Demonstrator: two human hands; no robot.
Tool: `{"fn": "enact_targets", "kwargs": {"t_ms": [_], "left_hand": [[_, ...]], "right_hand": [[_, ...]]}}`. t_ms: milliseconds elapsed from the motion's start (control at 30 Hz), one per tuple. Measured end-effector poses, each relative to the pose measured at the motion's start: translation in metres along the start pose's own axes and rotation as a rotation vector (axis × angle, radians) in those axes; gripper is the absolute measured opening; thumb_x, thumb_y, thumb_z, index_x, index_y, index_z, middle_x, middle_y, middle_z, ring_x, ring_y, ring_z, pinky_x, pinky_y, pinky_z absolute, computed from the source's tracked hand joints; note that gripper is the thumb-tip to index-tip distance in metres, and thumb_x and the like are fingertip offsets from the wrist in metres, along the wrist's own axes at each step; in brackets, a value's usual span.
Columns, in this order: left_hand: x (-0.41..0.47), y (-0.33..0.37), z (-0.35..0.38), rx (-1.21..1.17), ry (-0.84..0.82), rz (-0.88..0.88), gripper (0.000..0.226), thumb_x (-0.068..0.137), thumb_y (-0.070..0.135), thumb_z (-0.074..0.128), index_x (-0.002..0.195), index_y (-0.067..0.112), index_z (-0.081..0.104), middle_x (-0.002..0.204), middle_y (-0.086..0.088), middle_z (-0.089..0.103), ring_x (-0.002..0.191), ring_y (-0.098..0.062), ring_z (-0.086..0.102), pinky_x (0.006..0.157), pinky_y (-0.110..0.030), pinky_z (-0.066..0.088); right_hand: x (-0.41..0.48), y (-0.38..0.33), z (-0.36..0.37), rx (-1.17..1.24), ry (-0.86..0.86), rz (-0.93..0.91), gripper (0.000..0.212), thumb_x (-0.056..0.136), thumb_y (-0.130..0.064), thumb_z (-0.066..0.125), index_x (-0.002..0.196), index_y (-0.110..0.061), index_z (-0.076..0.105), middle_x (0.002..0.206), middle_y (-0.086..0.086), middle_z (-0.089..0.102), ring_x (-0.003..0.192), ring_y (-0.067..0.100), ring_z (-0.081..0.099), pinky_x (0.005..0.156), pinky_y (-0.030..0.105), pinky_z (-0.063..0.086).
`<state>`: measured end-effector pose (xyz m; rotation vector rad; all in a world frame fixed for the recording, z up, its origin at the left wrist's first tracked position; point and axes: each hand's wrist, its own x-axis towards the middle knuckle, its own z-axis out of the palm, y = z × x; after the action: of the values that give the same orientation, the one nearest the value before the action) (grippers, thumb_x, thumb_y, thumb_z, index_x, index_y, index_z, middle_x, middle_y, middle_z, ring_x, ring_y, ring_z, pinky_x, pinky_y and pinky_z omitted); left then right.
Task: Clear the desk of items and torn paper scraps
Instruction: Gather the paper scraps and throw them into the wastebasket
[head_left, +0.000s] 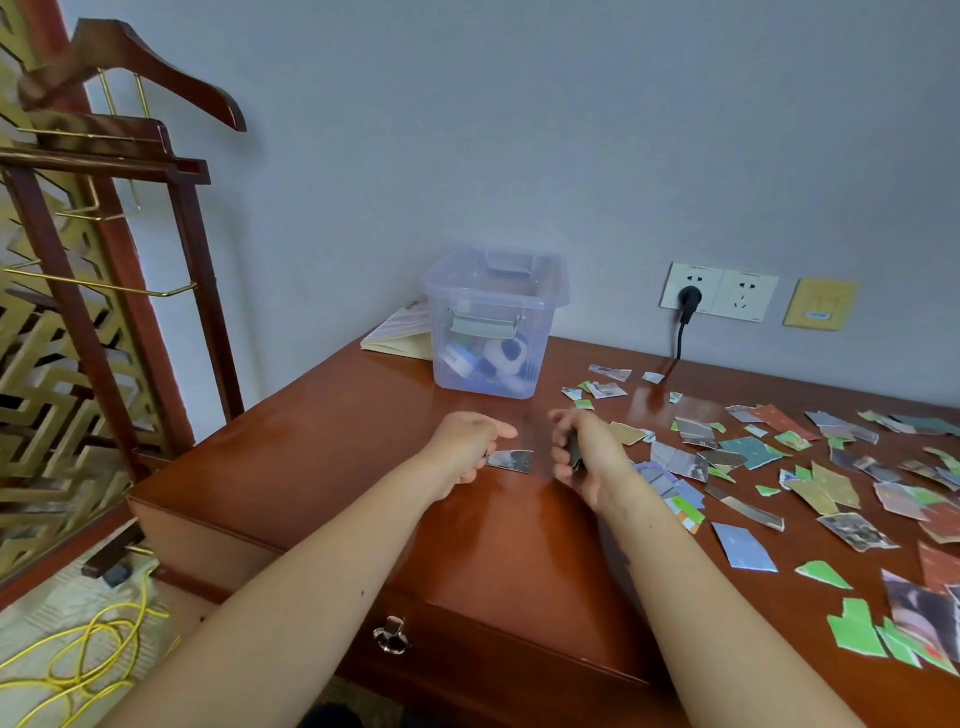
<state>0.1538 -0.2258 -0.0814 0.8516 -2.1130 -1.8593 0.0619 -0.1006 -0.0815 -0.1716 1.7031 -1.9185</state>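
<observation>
wooden desk (363, 415): clear bin (491, 332), notepad (400, 332), torn paper scraps (748, 452) scattered right.

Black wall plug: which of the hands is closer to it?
Right. The right hand is in front of the black wall plug and to its left; the left hand is farther left again.

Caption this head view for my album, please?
Over a wooden desk, the left hand and right hand each hold a torn scrap; clear plastic bin behind, more scraps strewn right.

Desk (467, 545): glossy polished wood. Box (493, 322) at its rear edge: clear smooth plastic. Scraps (748, 548): printed paper.
</observation>
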Motion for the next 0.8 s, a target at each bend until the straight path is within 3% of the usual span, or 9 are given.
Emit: {"fn": "enact_targets", "kwargs": {"t_ms": [67, 100, 167, 200, 300, 400, 500, 600, 800], "left_hand": [[0.007, -0.004, 0.005, 0.184, 0.037, 0.128, 0.039, 0.093, 0.006, 0.036, 0.107, 0.015, 0.07, 0.079, 0.002, 0.056, 0.057, -0.008, 0.043, 0.043, -0.015, 0.033], [0.01, -0.007, 0.007, 0.294, 0.06, 0.188, 0.038, 0.095, 0.008, 0.036, 0.109, 0.017, 0.07, 0.09, 0.003, 0.062, 0.068, -0.008, 0.052, 0.055, -0.016, 0.044], [0.017, -0.012, 0.008, 0.53, 0.096, 0.249, 0.034, 0.098, 0.018, 0.038, 0.111, 0.024, 0.068, 0.114, 0.008, 0.066, 0.091, -0.012, 0.061, 0.082, -0.026, 0.051], [0.018, -0.013, 0.008, 0.62, 0.098, 0.246, 0.031, 0.098, 0.024, 0.04, 0.113, 0.028, 0.066, 0.119, 0.01, 0.064, 0.095, -0.014, 0.063, 0.087, -0.03, 0.05], [0.022, -0.014, 0.007, 0.79, 0.025, 0.214, 0.028, 0.097, 0.034, 0.048, 0.123, 0.03, 0.056, 0.114, 0.008, 0.064, 0.086, -0.017, 0.065, 0.083, -0.031, 0.051], [0.023, -0.009, 0.004, 0.802, -0.091, 0.154, 0.038, 0.089, 0.038, 0.063, 0.123, 0.026, 0.05, 0.099, 0.005, 0.062, 0.071, -0.014, 0.063, 0.083, -0.033, 0.054], [0.027, -0.003, 0.004, 0.775, -0.125, 0.123, 0.036, 0.083, 0.032, 0.073, 0.112, 0.018, 0.059, 0.091, 0.002, 0.061, 0.071, -0.017, 0.062, 0.081, -0.033, 0.054], [0.032, 0.006, 0.005, 0.818, -0.152, 0.093, 0.029, 0.08, 0.027, 0.077, 0.102, 0.01, 0.07, 0.08, -0.002, 0.064, 0.064, -0.015, 0.061, 0.066, -0.026, 0.051], [0.036, 0.019, 0.009, 0.845, -0.154, 0.025, 0.029, 0.076, 0.026, 0.079, 0.097, 0.008, 0.071, 0.082, -0.008, 0.07, 0.07, -0.02, 0.064, 0.077, -0.029, 0.053]], "right_hand": [[0.001, 0.004, -0.003, -0.349, 0.018, -0.123, 0.025, 0.085, -0.002, 0.042, 0.083, -0.013, 0.065, 0.057, -0.003, 0.042, 0.046, 0.011, 0.03, 0.041, 0.019, 0.021], [0.001, 0.006, -0.004, -0.492, 0.019, -0.179, 0.024, 0.087, -0.005, 0.046, 0.084, -0.014, 0.068, 0.059, -0.004, 0.048, 0.048, 0.011, 0.036, 0.041, 0.02, 0.028], [0.007, 0.009, -0.005, -0.7, 0.013, -0.244, 0.015, 0.087, -0.01, 0.055, 0.089, -0.016, 0.068, 0.07, -0.004, 0.06, 0.058, 0.009, 0.05, 0.056, 0.021, 0.045], [0.01, 0.01, -0.005, -0.795, 0.007, -0.249, 0.013, 0.084, -0.012, 0.058, 0.092, -0.018, 0.067, 0.074, -0.006, 0.062, 0.065, 0.009, 0.055, 0.066, 0.024, 0.048], [0.016, 0.012, -0.007, -0.978, -0.014, -0.216, 0.023, 0.079, -0.018, 0.065, 0.1, -0.026, 0.059, 0.08, -0.01, 0.058, 0.077, 0.012, 0.059, 0.075, 0.028, 0.048], [0.019, 0.011, -0.009, -0.942, 0.02, -0.243, 0.028, 0.08, -0.016, 0.062, 0.107, -0.024, 0.06, 0.086, -0.007, 0.06, 0.081, 0.015, 0.059, 0.081, 0.032, 0.051], [0.021, 0.01, -0.016, -0.935, 0.11, -0.294, 0.029, 0.082, -0.014, 0.056, 0.109, -0.024, 0.06, 0.101, -0.001, 0.062, 0.085, 0.019, 0.059, 0.079, 0.031, 0.05], [0.021, 0.008, -0.024, -1.044, 0.157, -0.308, 0.034, 0.085, -0.018, 0.051, 0.117, -0.023, 0.059, 0.108, 0.0, 0.063, 0.08, 0.02, 0.06, 0.072, 0.029, 0.048], [0.021, 0.008, -0.029, -1.238, 0.134, -0.292, 0.038, 0.087, -0.026, 0.049, 0.125, -0.021, 0.057, 0.124, 0.006, 0.06, 0.109, 0.028, 0.059, 0.086, 0.037, 0.051]]}}
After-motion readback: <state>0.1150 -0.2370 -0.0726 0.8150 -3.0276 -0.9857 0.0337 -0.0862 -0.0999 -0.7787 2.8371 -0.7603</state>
